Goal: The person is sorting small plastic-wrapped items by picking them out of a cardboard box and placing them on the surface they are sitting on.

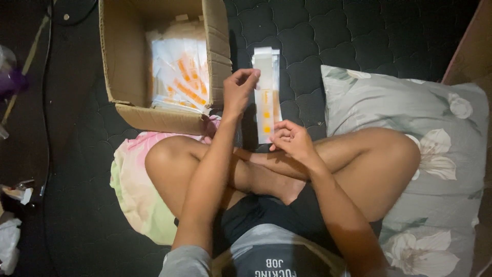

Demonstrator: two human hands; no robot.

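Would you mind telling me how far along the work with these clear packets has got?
Done: nothing visibly finished; no separate pile shows. In hand: the left hand pinches the top of one long clear packet with orange print, and the right hand grips its lower end. Left: a stack of similar packets sits in the open cardboard box.

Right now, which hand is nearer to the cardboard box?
Left. The left hand pinches the top of the clear packet just beside the cardboard box. The right hand holds the packet's lower end, farther away.
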